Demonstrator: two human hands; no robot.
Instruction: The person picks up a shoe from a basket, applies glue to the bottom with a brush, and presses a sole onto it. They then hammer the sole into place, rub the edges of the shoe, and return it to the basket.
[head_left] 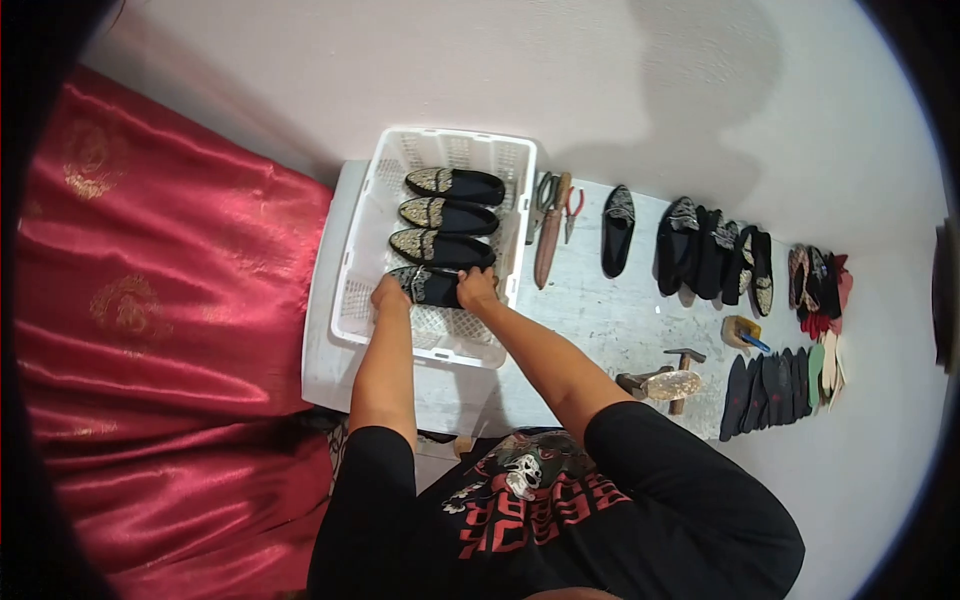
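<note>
Table: hands hold shoe, gap toward basket rim.

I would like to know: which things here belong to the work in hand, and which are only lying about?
In use, it seems:
silver-patterned shoe, left hand at its toe, right hand at its heel
white basket
three gold-patterned shoes in it

Apparently just lying about:
hammer
red-handled pliers
dark sole-shaped pieces
single shoe on the table
</note>
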